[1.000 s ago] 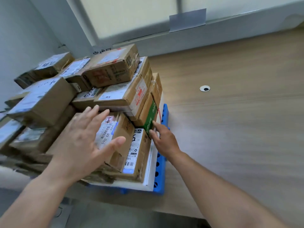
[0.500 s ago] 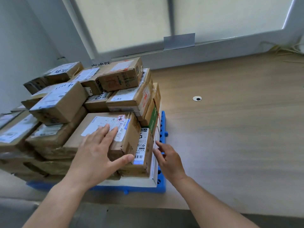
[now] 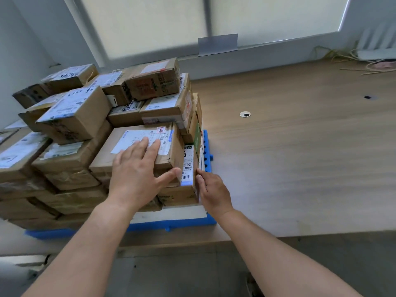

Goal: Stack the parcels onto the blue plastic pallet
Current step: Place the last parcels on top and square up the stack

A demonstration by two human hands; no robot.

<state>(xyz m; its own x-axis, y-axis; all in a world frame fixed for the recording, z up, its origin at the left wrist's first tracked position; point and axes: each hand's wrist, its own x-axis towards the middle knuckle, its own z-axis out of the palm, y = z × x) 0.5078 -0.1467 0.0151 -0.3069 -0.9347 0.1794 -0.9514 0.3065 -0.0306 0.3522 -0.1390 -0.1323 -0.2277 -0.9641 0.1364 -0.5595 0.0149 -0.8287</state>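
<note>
1. My left hand (image 3: 137, 172) has slid further forward than half a second ago. It now lies flat on top of the front parcel (image 3: 107, 153), with the fingers straight and spread on the label and the thumb out across the near-right corner. It grips nothing.
2. My right hand (image 3: 212, 191) has come up from the pallet edge. Its straight fingers press the right side of the upright parcel (image 3: 188, 163) and hold nothing.
3. The parcel stack (image 3: 70, 116) sits several layers high on the blue pallet (image 3: 171, 225), at the near-left of the bench (image 3: 300, 157). A white flat box (image 3: 171, 213) lies under the front parcels.
4. To the right on the bench are a round cable hole (image 3: 245, 114) and a dark spot (image 3: 367, 97). Loose cables (image 3: 342, 56) lie far right by the wall.
5. My left wrist hides the lower front boxes.
</note>
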